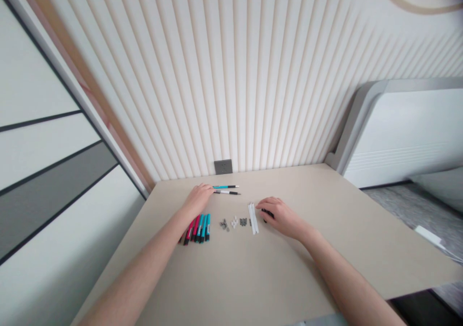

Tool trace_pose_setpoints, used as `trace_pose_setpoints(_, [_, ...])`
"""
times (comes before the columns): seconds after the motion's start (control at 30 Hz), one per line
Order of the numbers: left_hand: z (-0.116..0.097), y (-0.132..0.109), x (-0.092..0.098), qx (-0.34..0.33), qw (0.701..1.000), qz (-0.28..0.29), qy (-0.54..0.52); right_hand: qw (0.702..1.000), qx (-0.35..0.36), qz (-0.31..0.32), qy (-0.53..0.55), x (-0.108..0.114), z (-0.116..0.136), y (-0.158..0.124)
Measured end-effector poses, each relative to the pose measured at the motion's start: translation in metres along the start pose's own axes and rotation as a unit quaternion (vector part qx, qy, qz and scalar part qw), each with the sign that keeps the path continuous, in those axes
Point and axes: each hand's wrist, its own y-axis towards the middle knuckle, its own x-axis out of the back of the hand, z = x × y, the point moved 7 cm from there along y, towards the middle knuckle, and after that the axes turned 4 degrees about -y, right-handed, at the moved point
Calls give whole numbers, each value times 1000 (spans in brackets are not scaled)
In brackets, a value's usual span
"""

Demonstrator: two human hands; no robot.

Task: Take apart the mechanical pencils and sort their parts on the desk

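Observation:
My left hand is at the left end of two pens, a blue one and a white and black one; its fingers are closed together, and what they grip is too small to make out. Below it lie several red pen barrels and blue pen barrels. My right hand rests over small black parts, its fingers bent and partly apart. Between the hands are grey pieces, white pieces, darker grey pieces and thin white refills.
The beige table meets a ribbed wall with a dark socket. At the right stands a bed with a pale headboard. A white and grey cabinet borders the left side. Something grey shows at the near edge.

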Motion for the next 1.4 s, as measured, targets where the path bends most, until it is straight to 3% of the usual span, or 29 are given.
trace_pose_setpoints(0.3, [8,-10,2,24,1000,-17,8,1000,4,14,0,-2,3,0])
trace_pose_setpoints(0.47, [5,-23,13,24,999,-37,5,1000,5,12,-6,-3,4,0])
trace_pose_setpoints(0.57, [-7,-39,27,20,998,-54,-5,1000,-2,-5,-3,0,6,1])
trace_pose_setpoints(0.7, [-38,-64,51,-8,996,-84,-37,1000,-10,-26,15,4,17,3])
trace_pose_setpoints(0.9, [-79,-92,76,-24,987,-133,-84,998,23,-23,55,-7,42,4])
trace_pose_setpoints(1.03, [-78,-100,73,-12,983,-150,-106,998,17,-21,64,-13,45,5])
trace_pose_setpoints(1.23, [-66,-102,60,-16,982,-125,-138,992,-6,-5,123,-18,39,4])
trace_pose_setpoints(1.4, [-68,-103,67,-34,982,-134,-126,992,-37,9,122,-24,35,3])
